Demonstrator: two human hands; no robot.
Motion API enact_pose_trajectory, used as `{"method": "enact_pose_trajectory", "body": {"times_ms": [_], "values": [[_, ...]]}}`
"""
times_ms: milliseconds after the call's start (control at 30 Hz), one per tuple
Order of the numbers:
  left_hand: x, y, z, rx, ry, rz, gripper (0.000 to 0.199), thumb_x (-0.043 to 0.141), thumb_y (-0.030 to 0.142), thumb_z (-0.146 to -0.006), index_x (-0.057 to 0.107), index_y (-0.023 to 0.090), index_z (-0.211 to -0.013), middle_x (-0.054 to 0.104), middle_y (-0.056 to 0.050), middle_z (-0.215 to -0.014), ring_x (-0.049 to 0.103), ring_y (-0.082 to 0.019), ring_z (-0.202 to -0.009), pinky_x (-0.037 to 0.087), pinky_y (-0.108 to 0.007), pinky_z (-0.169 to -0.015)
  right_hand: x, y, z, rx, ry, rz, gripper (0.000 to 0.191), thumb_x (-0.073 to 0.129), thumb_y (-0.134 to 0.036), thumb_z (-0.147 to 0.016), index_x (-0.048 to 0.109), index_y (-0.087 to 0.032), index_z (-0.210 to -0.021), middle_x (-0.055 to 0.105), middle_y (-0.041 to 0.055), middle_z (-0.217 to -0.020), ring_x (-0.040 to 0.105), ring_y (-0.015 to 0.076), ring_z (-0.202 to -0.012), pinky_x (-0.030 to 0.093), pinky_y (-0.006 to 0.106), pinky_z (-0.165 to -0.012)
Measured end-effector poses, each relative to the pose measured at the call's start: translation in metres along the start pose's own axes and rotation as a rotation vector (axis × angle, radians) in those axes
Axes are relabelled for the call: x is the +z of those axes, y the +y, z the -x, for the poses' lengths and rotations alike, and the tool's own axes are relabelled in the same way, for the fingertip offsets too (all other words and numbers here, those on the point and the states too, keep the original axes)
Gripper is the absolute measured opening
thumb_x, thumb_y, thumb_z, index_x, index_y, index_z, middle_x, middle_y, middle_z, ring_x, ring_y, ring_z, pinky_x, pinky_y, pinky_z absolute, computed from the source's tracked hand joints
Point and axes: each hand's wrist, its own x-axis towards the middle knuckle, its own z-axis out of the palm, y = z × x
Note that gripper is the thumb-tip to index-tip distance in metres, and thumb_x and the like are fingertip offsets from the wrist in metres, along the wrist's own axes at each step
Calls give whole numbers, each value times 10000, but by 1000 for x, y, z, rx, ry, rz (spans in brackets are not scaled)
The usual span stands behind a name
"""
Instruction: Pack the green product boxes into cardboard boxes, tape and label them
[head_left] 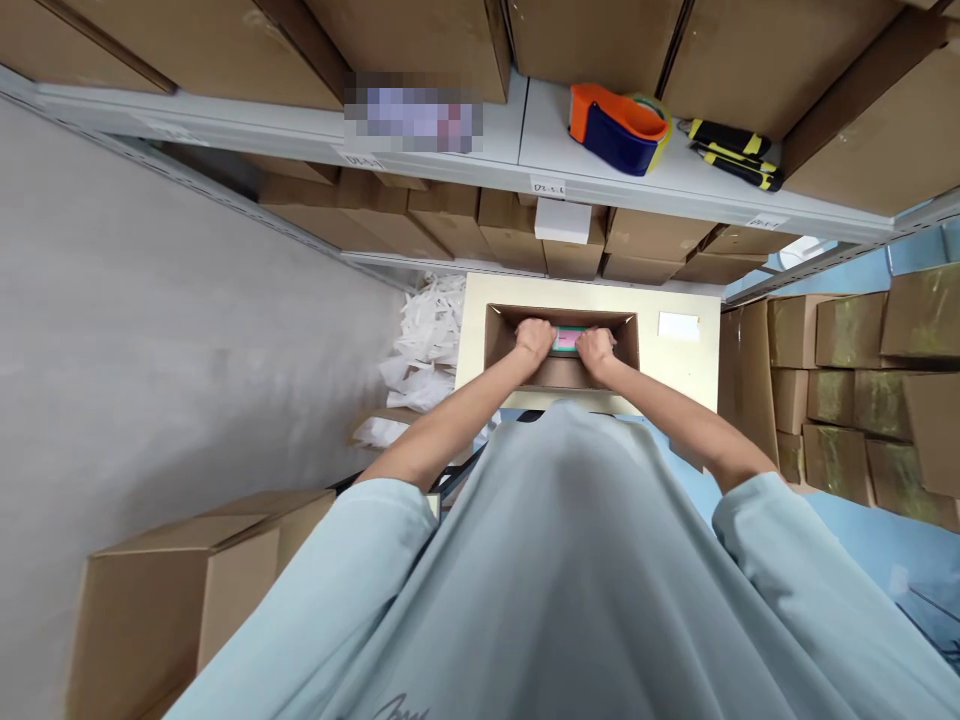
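Head view: left hand [535,338] and right hand [597,346] grip the pink pack [568,340] by its ends inside the open, close-walled carton [500,340].

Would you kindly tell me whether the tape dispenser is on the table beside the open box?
No, the tape dispenser is on the shelf beside two yellow-and-black tools, not by the open box.
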Motion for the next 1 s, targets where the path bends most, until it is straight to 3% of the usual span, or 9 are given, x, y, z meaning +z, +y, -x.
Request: {"method": "enact_pose_trajectory", "body": {"times_ms": [100, 200, 267, 367, 500, 600, 800, 900, 1000], "values": [[-10, -24, 34, -16, 141, 58, 357, 627, 320, -1057, 789, 77, -1261, 798, -288, -1223, 747, -407, -1204, 590, -478, -983, -20, 5, 47, 32, 80, 109, 238, 533, -205, -1100, 705, -57, -1171, 791, 342, -1163, 769, 406, -1131, 563, 575, -988], [-11, -55, 88, -43, 574, 267, 395, 604, 419, -1084, 753, 165, -1348, 780, -223, -1287, 718, -397, -1220, 573, -492, -1049, -39, 21, 113, 116, 269, 243, 300, 529, -371, -1163, 694, -137, -1250, 821, 258, -1147, 803, 342, -980, 536, 400, -837], [-8, -71, 123, -129, 742, 352, 423, 630, 457, -1073, 733, 200, -1393, 770, -192, -1323, 688, -402, -1262, 536, -520, -1124, -47, 34, 150, 257, 332, 233, 401, 532, -520, -1171, 713, -168, -1233, 838, 193, -1046, 807, 334, -929, 494, 367, -787], [2, -79, 155, -340, 714, 378, 434, 686, 484, -1029, 763, 163, -1311, 780, -195, -1292, 687, -422, -1244, 520, -538, -1135, -46, 49, 176, 437, 304, 148, 401, 581, -541, -1159, 755, -188, -1237, 853, 125, -971, 812, 325, -942, 453, 340, -770], [18, -68, 155, -517, 530, 391, 285, 706, 436, -1003, 808, 174, -1050, 827, -184, -1154, 724, -428, -1185, 539, -514, -1085, -37, 57, 165, 478, 235, 54, 336, 590, -485, -1161, 795, -225, -1216, 868, 90, -1003, 807, 298, -969, 450, 330, -774], [25, -58, 146, -545, 492, 376, 205, 698, 377, -994, 798, 199, -977, 836, -170, -1128, 739, -416, -1175, 548, -492, -1056, -34, 57, 151, 430, 210, 51, 327, 568, -465, -1163, 808, -246, -1192, 869, 91, -999, 808, 280, -975, 477, 325, -807], [29, -51, 147, -537, 553, 389, 182, 647, 313, -988, 782, 192, -980, 836, -181, -1113, 753, -396, -1134, 555, -480, -1042, -32, 52, 140, 380, 183, 182, 300, 567, -366, -1145, 793, -191, -1237, 862, 162, -1116, 819, 302, -1065, 501, 333, -842], [35, -52, 163, -519, 566, 436, 168, 646, 293, -973, 778, 189, -970, 841, -177, -1107, 760, -393, -1131, 564, -475, -1031, -24, 44, 147, 369, 237, 205, 297, 540, -338, -1148, 795, -191, -1189, 862, 149, -1085, 817, 298, -1050, 484, 325, -820], [52, -61, 200, -548, 622, 478, 153, 648, 283, -960, 773, 194, -955, 840, -162, -1081, 765, -382, -1130, 573, -468, -1027, -8, 26, 160, 326, 306, 208, 286, 560, -350, -1143, 806, -204, -1132, 869, 124, -1051, 810, 295, -1023, 456, 318, -787]]}}
